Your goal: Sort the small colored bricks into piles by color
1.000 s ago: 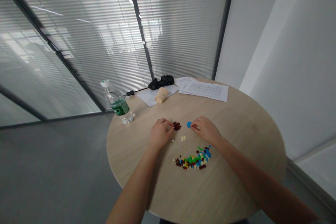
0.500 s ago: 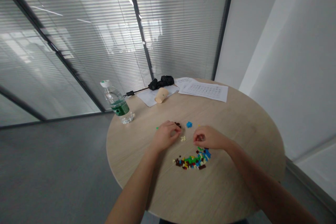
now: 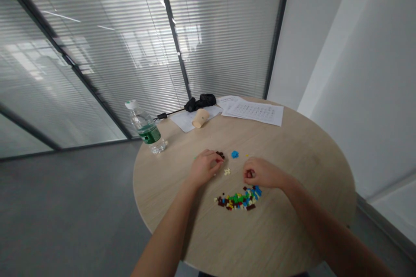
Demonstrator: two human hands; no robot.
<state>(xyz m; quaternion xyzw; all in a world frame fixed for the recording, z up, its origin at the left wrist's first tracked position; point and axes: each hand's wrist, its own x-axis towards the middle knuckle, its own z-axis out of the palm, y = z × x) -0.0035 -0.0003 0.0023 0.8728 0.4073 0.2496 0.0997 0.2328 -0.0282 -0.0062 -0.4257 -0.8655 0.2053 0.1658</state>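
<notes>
Curled fingers close my left hand (image 3: 204,167), which lies on the table beside a small pile of dark brown bricks (image 3: 220,155). Whatever is between its fingertips is too small to make out. My right hand (image 3: 259,172) is closed, fingers bent in toward the thumb, just above the right end of a mixed heap of small toy bricks (image 3: 238,199). Its contents are hidden by the fingers. Between the hands sits a little cluster of cream bricks (image 3: 227,172). Farther back are a blue cluster (image 3: 234,154) and a tiny yellow piece (image 3: 247,155).
A water bottle (image 3: 147,129) stands at the left edge of the round wooden table (image 3: 302,147). Along the back lie a paper cup (image 3: 200,118) on its side, a black bundled item (image 3: 200,102) with a cord, and printed sheets (image 3: 256,112). Glass panels with blinds rise behind.
My right hand has shifted slightly right and its fingers have curled tighter. A green piece just below it no longer shows. The left hand has barely moved, its thumb and fingers closer together.
</notes>
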